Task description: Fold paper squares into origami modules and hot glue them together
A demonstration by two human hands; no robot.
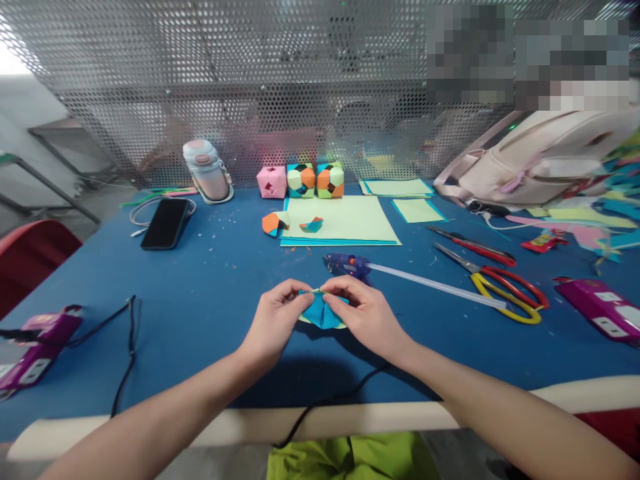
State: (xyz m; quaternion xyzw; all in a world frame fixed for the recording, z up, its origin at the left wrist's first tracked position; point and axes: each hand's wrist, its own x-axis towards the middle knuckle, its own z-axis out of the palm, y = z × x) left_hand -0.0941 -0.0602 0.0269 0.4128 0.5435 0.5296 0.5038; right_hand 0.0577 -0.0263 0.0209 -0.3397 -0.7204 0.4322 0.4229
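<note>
Between my two hands is a folded piece of paper (323, 317), blue on the side facing me with pale green along its edges. My left hand (277, 313) pinches its left side between thumb and fingers. On the right side, my right hand (367, 310) grips it the same way, thumb on the blue face. The paper is held just above the table, and parts of it are hidden by my fingers. Just beyond my right hand lies a blue glue gun (347, 265) with a long clear glue stick (435, 285) sticking out of its back.
Pale green and blue sheets (345, 217) lie ahead, with small folded orange pieces (271, 224) on their left. Behind them stand a pink paper cube (273, 183) and two multicoloured ones. Scissors (500, 287) lie right, a phone (165, 223) and bottle (207, 170) left. A black cord (320, 403) crosses the front edge.
</note>
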